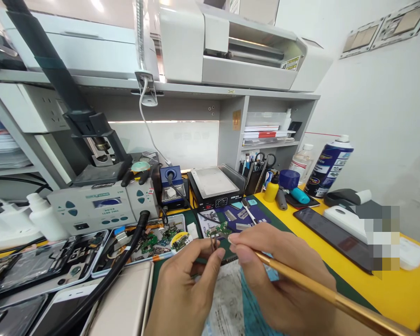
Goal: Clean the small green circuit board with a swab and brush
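My left hand (191, 284) is closed, thumb and forefinger pinching metal tweezers (214, 243). At the tips of the tweezers is a small green circuit board (220, 229), raised above the work mat. To its right, my right hand (280, 275) is closed around a long, slim gold-coloured handle (311, 285) that slants down to the lower right. The working end of that tool is hidden by my fingers. Below both hands lie a stained white sheet (227, 303) and a blue cloth (252, 298).
Trays of phone parts (150, 233) and a black hose (129, 256) lie left, before a soldering station (101, 205). A heating plate (215, 182) stands at the back. A dark phone (332, 238), a spray can (329, 165) and a yellow bottle (271, 190) are on the right.
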`<action>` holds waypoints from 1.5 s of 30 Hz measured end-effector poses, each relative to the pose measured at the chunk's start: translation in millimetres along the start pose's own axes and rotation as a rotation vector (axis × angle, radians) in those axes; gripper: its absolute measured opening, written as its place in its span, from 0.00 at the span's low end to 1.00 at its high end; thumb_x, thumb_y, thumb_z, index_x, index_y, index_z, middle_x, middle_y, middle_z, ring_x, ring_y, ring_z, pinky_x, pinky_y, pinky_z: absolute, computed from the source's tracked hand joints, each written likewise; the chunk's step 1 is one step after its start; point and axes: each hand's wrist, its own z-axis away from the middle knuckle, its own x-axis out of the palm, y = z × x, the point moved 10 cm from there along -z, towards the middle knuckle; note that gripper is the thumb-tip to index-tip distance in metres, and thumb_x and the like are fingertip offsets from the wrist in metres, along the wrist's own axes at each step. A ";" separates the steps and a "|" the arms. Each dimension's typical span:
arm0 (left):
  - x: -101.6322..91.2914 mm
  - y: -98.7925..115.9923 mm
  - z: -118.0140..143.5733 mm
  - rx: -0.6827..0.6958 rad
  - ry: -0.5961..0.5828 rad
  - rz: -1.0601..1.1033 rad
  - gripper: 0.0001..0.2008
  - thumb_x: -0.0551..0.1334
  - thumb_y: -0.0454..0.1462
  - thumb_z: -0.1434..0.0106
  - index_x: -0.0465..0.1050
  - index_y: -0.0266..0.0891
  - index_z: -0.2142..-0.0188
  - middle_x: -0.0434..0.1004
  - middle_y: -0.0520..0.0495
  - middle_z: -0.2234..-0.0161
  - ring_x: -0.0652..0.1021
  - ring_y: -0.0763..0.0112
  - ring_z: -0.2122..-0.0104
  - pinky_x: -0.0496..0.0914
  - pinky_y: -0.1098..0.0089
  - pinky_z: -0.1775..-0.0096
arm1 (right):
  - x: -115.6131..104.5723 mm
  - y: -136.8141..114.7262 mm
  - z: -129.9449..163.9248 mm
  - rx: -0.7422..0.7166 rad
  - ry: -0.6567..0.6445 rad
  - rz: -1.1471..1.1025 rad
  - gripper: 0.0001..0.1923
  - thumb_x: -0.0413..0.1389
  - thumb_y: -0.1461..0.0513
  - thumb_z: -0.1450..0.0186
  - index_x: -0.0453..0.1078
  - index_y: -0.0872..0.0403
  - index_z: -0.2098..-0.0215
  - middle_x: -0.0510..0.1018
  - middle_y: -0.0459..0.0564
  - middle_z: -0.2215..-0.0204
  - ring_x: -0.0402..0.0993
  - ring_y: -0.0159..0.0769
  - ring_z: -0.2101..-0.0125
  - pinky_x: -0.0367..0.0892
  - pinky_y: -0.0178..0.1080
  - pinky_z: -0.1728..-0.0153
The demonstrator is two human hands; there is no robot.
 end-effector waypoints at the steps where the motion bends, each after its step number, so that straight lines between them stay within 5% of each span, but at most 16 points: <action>1: -0.2 -0.1 0.0 -0.001 0.002 0.004 0.08 0.62 0.40 0.34 0.81 0.41 0.61 0.84 0.50 0.67 0.81 0.70 0.70 0.74 0.77 0.67 | 0.4 0.0 -0.2 0.000 -0.004 -0.003 0.10 0.57 0.73 0.39 0.75 0.57 0.61 0.84 0.47 0.70 0.81 0.31 0.70 0.74 0.29 0.66; 30: 0.5 0.7 -0.1 0.001 -0.008 0.023 0.10 0.61 0.41 0.33 0.81 0.41 0.59 0.85 0.49 0.65 0.81 0.68 0.68 0.75 0.73 0.64 | 2.6 -2.1 0.4 -0.030 -0.051 -0.034 0.10 0.58 0.72 0.37 0.75 0.57 0.59 0.85 0.47 0.67 0.82 0.31 0.68 0.76 0.29 0.65; 45: 1.7 -8.5 -0.7 -0.008 0.007 0.012 0.09 0.64 0.42 0.35 0.82 0.43 0.59 0.83 0.51 0.69 0.80 0.69 0.71 0.74 0.74 0.68 | 1.5 18.2 0.4 0.168 -0.044 -0.137 0.08 0.57 0.70 0.36 0.77 0.54 0.62 0.81 0.43 0.75 0.78 0.29 0.76 0.73 0.31 0.73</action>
